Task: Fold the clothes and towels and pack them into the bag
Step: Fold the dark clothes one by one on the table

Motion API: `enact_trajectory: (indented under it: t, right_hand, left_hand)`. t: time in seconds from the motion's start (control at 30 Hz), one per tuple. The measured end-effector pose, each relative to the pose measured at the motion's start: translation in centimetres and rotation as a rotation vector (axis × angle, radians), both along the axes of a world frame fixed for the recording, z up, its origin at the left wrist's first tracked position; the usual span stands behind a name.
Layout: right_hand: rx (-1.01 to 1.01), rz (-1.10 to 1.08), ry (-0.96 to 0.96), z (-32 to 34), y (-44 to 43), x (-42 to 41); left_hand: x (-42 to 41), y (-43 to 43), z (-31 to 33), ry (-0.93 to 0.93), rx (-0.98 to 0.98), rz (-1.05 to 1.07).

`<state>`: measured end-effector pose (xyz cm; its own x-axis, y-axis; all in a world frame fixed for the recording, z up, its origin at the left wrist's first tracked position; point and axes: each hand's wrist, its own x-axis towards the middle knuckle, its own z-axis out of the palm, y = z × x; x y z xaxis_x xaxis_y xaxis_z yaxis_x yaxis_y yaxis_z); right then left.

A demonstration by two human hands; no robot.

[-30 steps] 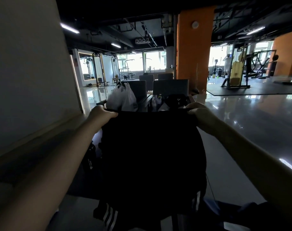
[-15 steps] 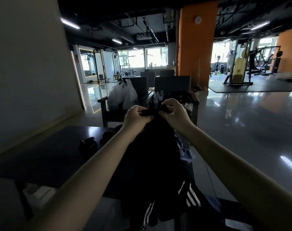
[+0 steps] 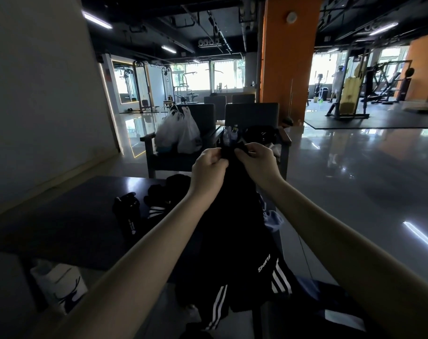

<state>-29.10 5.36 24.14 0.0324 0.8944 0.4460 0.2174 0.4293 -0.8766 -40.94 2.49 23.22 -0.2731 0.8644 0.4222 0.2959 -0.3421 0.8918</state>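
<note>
The left hand (image 3: pixel 209 165) and the right hand (image 3: pixel 257 160) met close together, each grip clenched on the top edge of a black fabric sports garment with white side stripes (image 3: pixel 232 231). The garment hung straight down from both grips, over the near right part of the dark flat bench (image 3: pixel 68 216), its striped hems dangling below the bench's near edge. Toward the bench's far edge lay a heap of black clothes with white stripes (image 3: pixel 166 194) and, just left of it, a small black item (image 3: pixel 127 209). A pale blue cloth (image 3: pixel 272 220) sat at the right edge, partly hidden by the garment. White plastic bags (image 3: pixel 177 133) rested on a dark chair (image 3: pixel 205 113) beyond the far edge.
</note>
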Motion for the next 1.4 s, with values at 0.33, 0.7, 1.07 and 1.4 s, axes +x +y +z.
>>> enact_trajectory:
  t: [0.33, 0.7, 1.07, 1.4]
  right_hand:
    - [-0.119, 0.181, 0.212, -0.9, -0.5, 0.6]
    - [-0.077, 0.389, 0.032, -1.5, -0.1, 4.6]
    - [-0.169, 0.293, -0.37, -2.6, 1.6, 7.0]
    - [-0.196, 0.548, -0.638, -0.9, 0.4, 5.3]
  left_hand:
    - [1.4, -1.1, -1.2, -0.069, -0.028, -0.367]
    - [-4.4, 2.3, -3.6, 0.515, -0.228, -0.141]
    - [-3.6, 1.7, -2.1, 0.48, -0.114, -0.213]
    - [-2.2, 1.6, 0.5, 0.579, -0.046, -0.243]
